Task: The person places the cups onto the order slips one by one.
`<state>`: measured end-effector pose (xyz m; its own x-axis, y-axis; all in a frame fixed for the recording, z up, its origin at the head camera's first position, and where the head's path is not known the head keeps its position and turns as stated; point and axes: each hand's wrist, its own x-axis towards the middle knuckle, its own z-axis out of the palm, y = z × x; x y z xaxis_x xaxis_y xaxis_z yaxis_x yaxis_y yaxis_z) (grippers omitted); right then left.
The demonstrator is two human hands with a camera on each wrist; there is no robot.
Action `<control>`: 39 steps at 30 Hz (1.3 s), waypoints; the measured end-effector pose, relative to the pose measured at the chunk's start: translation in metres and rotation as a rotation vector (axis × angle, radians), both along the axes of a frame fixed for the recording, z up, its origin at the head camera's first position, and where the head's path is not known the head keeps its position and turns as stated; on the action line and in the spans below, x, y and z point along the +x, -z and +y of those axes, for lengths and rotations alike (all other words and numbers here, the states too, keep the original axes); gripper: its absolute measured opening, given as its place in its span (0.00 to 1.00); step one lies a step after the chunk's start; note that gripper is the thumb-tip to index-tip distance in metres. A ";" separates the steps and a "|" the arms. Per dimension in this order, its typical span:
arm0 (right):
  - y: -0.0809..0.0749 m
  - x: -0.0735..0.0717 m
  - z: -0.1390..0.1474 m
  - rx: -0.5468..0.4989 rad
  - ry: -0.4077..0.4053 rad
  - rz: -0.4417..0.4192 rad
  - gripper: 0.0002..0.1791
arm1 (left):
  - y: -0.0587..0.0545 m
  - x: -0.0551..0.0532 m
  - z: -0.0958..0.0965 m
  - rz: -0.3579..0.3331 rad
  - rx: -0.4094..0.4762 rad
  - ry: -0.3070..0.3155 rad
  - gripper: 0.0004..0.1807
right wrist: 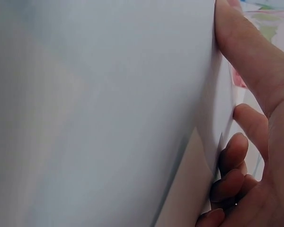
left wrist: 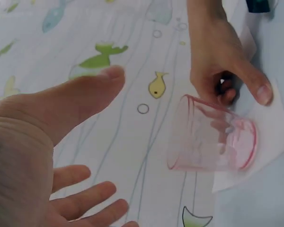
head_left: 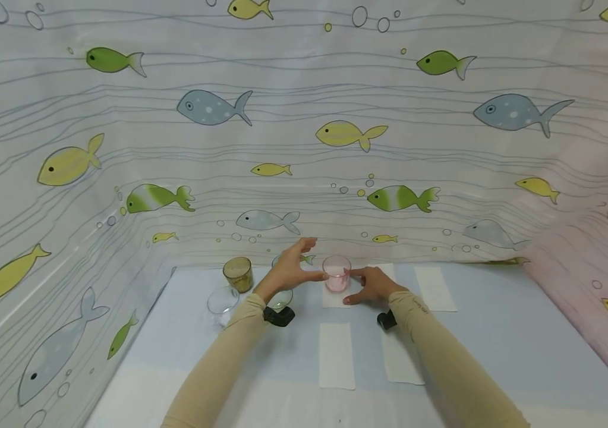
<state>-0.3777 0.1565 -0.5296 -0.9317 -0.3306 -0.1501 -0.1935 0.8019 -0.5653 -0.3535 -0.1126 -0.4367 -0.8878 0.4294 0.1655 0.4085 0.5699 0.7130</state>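
A pink transparent glass [head_left: 337, 278] stands upright on a white rectangular paper [head_left: 333, 301] near the back of the table. My left hand [head_left: 289, 272] is beside it on the left, thumb and fingers spread wide; in the left wrist view a gap separates them from the glass [left wrist: 203, 137]. On the glass's other side is my right hand [head_left: 374, 285], its thumb [left wrist: 262, 92] resting at the paper's edge. The right index finger reaches close to the glass wall; whether it touches cannot be told. Its other fingers [right wrist: 229, 184] are loosely bent near the table surface.
An amber glass [head_left: 238, 276], a clear glass [head_left: 223, 302] and a greenish glass [head_left: 282, 298] stand at the left, partly behind my left arm. More white papers [head_left: 337, 356] lie in front and to the right [head_left: 435, 289]. A fish-print sheet [head_left: 304, 196] encloses the table.
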 end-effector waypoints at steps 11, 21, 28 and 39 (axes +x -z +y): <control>0.002 -0.004 0.004 -0.003 -0.015 0.012 0.52 | 0.021 0.050 -0.046 0.196 0.068 -0.037 0.40; -0.002 -0.002 0.004 -0.020 -0.016 -0.012 0.52 | 0.049 0.062 -0.062 0.247 0.040 -0.083 0.42; -0.001 0.000 0.001 -0.022 -0.022 -0.014 0.52 | 0.069 0.065 -0.063 0.280 0.139 -0.132 0.47; -0.002 -0.001 0.000 0.008 -0.036 0.011 0.52 | 0.090 0.068 -0.061 0.164 0.299 -0.281 0.51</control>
